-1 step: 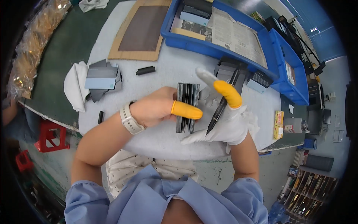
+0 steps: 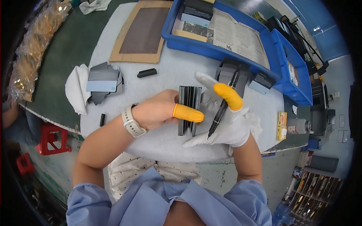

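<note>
A stack of thin black-edged plates (image 2: pixel 186 97) stands on edge above the white table cover, gripped by my left hand (image 2: pixel 160 108). The yellow-covered left thumb lies across its front side. My right hand (image 2: pixel 235 126), in a white glove with a yellow finger cover, holds a black marker pen (image 2: pixel 218 119) beside the stack. The pen slants, with its bare tip pointing down and to the left, apart from the plates. One right finger stretches past the pen toward the far side. Left fingertips are hidden behind the stack.
Left lie grey and light-blue cards (image 2: pixel 102 81), a white cloth (image 2: pixel 76 86) and two black cap-like pieces, one nearer (image 2: pixel 102 119). A brown board (image 2: pixel 117 52) and a blue tray (image 2: pixel 218 52) stand farther back. Small yellow boxes (image 2: pixel 282 126) and a bottle (image 2: pixel 299 126) are right.
</note>
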A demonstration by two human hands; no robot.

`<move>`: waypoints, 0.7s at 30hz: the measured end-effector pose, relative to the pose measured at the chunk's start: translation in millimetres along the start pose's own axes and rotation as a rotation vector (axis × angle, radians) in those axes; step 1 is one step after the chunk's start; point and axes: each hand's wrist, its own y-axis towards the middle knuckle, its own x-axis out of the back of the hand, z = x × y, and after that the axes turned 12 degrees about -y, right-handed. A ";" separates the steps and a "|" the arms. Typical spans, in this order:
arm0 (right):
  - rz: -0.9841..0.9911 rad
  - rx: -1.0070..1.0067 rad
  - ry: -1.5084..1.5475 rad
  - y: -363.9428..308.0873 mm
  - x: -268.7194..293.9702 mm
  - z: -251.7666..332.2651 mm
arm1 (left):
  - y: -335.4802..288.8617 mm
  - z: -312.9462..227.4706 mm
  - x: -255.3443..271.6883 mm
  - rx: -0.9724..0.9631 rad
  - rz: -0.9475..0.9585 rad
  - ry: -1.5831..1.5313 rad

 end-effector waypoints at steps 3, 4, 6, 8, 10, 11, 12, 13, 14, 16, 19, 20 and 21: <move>0.039 -0.041 0.078 2.0 -1.6 5.6 | -0.3 0.3 -1.1 -0.009 0.010 0.012; 0.034 -0.036 0.078 2.0 -2.7 4.5 | -1.8 -1.6 -3.6 0.000 -0.006 0.013; 0.058 -0.050 0.033 1.7 -4.5 2.4 | -2.8 -3.1 -6.2 0.009 -0.021 0.016; 0.051 -0.031 0.010 -0.9 -4.8 1.7 | -2.7 -3.0 -7.2 0.014 -0.028 0.037; 0.046 -0.013 -0.011 -1.3 -4.5 0.6 | -1.9 -2.7 -6.0 0.012 -0.025 0.040; 0.050 0.002 -0.024 -0.9 -4.1 -0.4 | -1.7 -2.1 -5.3 0.010 -0.022 0.041; 0.053 0.016 -0.039 -1.0 -3.7 -1.3 | -1.4 -1.7 -4.4 0.010 -0.022 0.040; 0.054 0.015 -0.038 -3.3 -2.6 -1.6 | -1.3 -1.2 -3.5 0.002 -0.012 0.040; 0.090 -0.061 -0.066 -7.0 -0.9 -1.4 | -1.5 -0.7 -2.7 -0.007 -0.003 0.039; 0.129 -0.144 -0.092 -8.0 -0.1 0.9 | -0.6 0.9 -1.6 -0.010 0.004 0.016; 0.122 -0.110 0.018 0.1 -0.3 0.4 | 0.5 0.2 0.1 -0.004 0.003 -0.003; 0.124 -0.103 0.048 -0.8 -0.8 -1.3 | 0.3 -0.1 0.1 0.006 -0.002 0.001; 0.126 -0.095 0.078 -0.9 -1.7 -2.6 | 0.0 0.0 0.5 0.005 -0.004 -0.003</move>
